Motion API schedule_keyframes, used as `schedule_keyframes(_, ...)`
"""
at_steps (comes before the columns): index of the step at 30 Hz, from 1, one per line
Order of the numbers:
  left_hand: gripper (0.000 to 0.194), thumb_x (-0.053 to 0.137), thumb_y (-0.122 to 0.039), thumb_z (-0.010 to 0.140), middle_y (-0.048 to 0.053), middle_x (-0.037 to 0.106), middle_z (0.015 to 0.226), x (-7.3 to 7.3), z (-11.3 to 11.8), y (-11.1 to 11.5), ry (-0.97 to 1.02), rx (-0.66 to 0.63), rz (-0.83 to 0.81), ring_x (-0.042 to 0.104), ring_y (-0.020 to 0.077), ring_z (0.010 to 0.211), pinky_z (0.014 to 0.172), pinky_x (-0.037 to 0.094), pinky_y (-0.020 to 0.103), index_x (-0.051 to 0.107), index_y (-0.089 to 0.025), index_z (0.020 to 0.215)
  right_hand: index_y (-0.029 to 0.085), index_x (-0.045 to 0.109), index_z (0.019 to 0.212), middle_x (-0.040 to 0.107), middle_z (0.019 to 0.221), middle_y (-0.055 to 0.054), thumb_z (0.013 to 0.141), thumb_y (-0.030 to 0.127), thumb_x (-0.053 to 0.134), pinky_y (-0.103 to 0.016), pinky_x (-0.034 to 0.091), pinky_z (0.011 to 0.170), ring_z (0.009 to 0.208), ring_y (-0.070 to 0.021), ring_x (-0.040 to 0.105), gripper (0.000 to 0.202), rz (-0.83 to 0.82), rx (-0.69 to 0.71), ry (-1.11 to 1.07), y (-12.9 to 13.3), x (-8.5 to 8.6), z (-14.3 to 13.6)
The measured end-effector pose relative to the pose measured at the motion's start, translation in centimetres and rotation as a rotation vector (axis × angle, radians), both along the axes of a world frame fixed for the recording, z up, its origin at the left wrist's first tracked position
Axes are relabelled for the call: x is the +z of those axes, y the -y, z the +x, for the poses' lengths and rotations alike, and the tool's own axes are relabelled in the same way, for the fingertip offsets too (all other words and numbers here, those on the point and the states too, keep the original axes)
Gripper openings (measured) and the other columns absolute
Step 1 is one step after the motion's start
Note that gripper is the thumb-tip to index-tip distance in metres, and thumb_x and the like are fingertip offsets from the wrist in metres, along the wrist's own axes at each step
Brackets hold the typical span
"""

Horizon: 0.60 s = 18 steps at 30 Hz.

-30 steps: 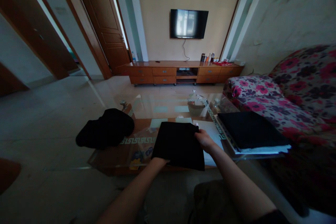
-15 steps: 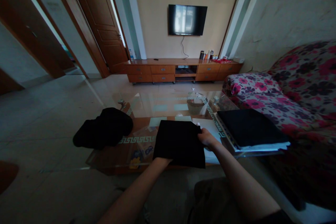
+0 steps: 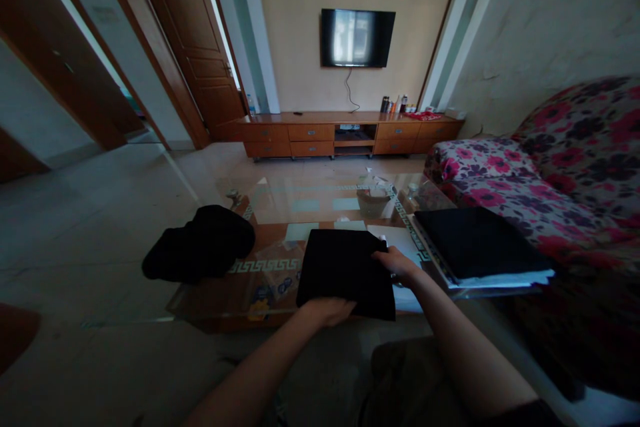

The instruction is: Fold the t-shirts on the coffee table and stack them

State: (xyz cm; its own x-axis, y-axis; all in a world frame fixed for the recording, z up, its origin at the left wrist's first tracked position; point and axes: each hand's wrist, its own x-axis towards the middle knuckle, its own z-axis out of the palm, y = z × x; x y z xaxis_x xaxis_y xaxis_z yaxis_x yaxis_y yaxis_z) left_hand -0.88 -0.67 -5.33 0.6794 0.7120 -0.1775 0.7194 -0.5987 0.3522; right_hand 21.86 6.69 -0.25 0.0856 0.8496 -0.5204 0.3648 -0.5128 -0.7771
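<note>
As my right grip (image 3: 401, 267) pinches this black cloth (image 3: 343, 268), likely steadying it, my left grip (image 3: 327, 311) touches its near edge. Closed? I can't tell.

On a glass coffee table (image 3: 215, 307), a left hand (image 3: 331, 310) lies over the near edge of a folded black cloth (image 3: 345, 270), while the right hand (image 3: 401, 267) touches its right side. A bunched black cloth (image 3: 200, 247) lies to the left; another folded piece (image 3: 483, 240) tops a white-edged stack (image 3: 500, 281) near the floral sofa (image 3: 493, 197). Beyond, a television (image 3: 357, 39) hangs above a wooden cabinet (image 3: 313, 133).
</note>
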Motion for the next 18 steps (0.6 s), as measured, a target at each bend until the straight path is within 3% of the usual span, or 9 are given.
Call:
schedule_keyframes(5,0.060,0.026,-0.057,0.103,0.009,0.059,0.145,1.8,0.9,1.2,0.106,0.089,-0.148,0.060,0.0293,0.127,0.108,0.045,0.046,0.048,-0.025,0.148,0.020,0.056,0.109,0.068,0.090,-0.007,0.081,0.040,0.068,-0.033,0.054,0.064,0.077,-0.0201,0.066,0.036,-0.044,-0.025,-0.053,-0.5,-0.7,0.6)
schedule_keyframes(7,0.062,0.030,-0.060,0.101,0.011,0.060,0.142,2.5,1.3,1.8,0.120,0.047,-0.135,0.062,0.0316,0.124,0.103,0.049,0.045,0.050,-0.023,0.147,0.018,0.059,0.104,0.068,0.086,-0.006,0.083,0.037,0.067,-0.030,0.052,0.061,0.073,-0.0185,0.064,0.029,-0.048,-0.023,-0.093,-0.7,-1.1,0.5)
schedule_keyframes(11,0.057,0.037,-0.058,0.100,0.010,0.064,0.137,3.2,2.3,2.9,0.131,-0.080,-0.059,0.065,0.0323,0.119,0.096,0.052,0.044,0.047,-0.029,0.149,0.017,0.061,0.098,0.070,0.084,-0.007,0.084,0.034,0.066,-0.028,0.052,0.059,0.068,-0.0179,0.065,0.023,-0.053,-0.033,-0.192,-0.9,-1.5,0.2)
schedule_keyframes(18,0.057,0.043,-0.049,0.100,0.011,0.065,0.133,3.5,3.2,3.7,0.165,-0.106,0.066,0.064,0.0303,0.117,0.096,0.052,0.043,0.037,-0.033,0.155,0.014,0.064,0.102,0.074,0.085,-0.009,0.084,0.028,0.067,-0.030,0.057,0.066,0.072,-0.0193,0.070,0.022,-0.086,-0.059,-0.360,-0.9,-1.4,0.1)
